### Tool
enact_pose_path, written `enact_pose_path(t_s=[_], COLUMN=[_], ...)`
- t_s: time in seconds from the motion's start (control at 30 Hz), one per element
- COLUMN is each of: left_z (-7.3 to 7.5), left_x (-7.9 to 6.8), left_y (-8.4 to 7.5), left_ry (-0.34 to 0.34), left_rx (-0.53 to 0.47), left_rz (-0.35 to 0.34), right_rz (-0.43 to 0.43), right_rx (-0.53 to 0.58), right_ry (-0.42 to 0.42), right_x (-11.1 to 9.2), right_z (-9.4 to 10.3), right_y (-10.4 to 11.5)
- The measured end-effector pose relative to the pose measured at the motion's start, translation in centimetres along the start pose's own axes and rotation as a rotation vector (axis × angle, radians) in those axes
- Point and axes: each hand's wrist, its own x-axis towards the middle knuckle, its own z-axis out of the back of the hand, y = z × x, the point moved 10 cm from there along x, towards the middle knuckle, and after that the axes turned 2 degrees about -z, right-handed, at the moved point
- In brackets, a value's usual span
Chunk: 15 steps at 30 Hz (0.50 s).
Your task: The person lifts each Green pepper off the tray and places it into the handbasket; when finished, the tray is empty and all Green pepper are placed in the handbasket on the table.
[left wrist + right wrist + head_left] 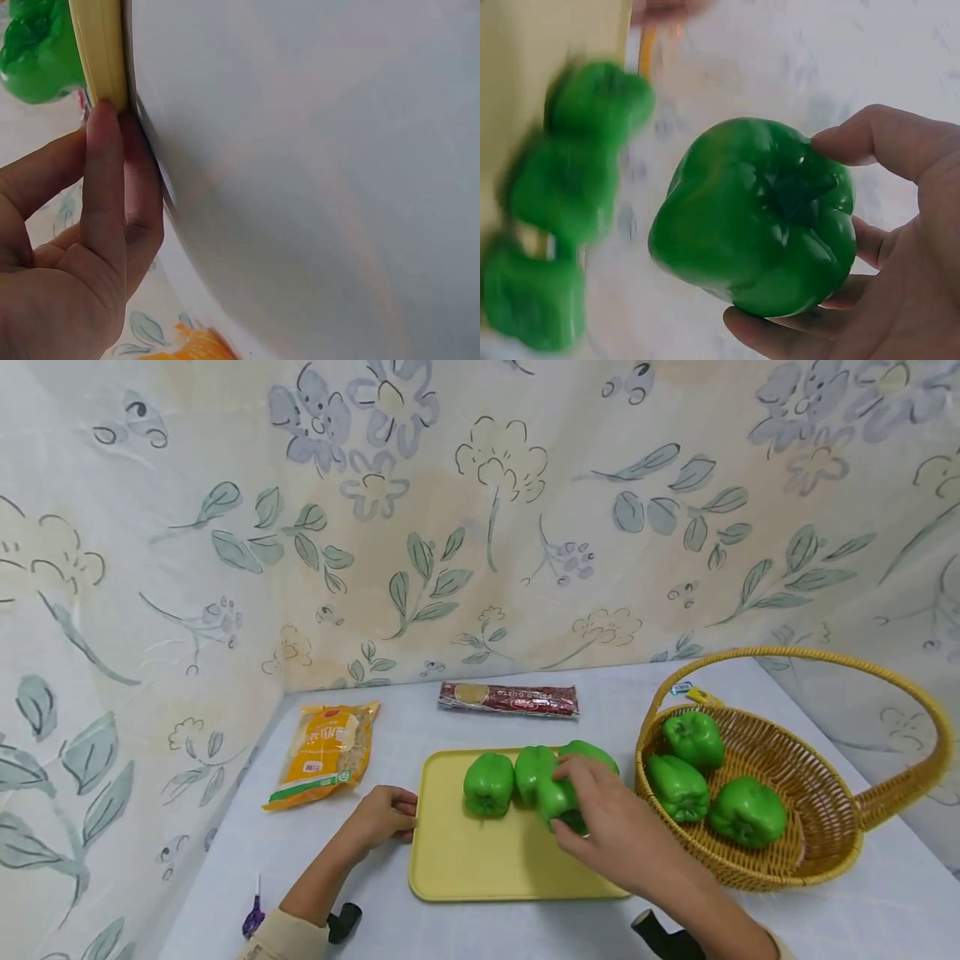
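Note:
My right hand (618, 818) grips a green bell pepper (754, 217), thumb on one side and fingers around the other. In the head view this pepper overlaps the yellow tray (480, 868), in front of the peppers there. Three more bell peppers (489, 785) stand in a row along the tray's far side, the rightmost partly hidden by my hand. At the tray's left edge, my left hand (382, 817) pinches the rim, its fingertips (105, 120) against the yellow side.
Right of the tray stands a wicker basket (795, 743) with a tall arched handle and three green peppers (748, 812). An orange food bag (330, 752) lies back left, a brown long packet (510, 699) behind the tray. A purple lollipop (253, 917) lies front left.

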Motion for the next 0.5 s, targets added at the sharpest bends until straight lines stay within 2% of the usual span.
enact_pose_path(t_s=[0.27, 0.37, 0.5], left_z=[0.0, 0.0, 0.0], left_x=[0.1, 0.1, 0.0], left_y=[-0.1, 0.0, -0.1], left_ry=[-0.008, -0.009, -0.012], left_rx=[0.006, 0.016, 0.024], left_rz=[0.012, 0.012, 0.005], right_rz=[-0.226, -0.313, -0.423], right_rx=[-0.019, -0.039, -0.051], right_ry=[-0.055, -0.045, -0.010], right_x=[-1.6, -2.4, -3.2], right_z=[6.2, 7.5, 8.2], right_y=[-8.9, -12.5, -16.9])
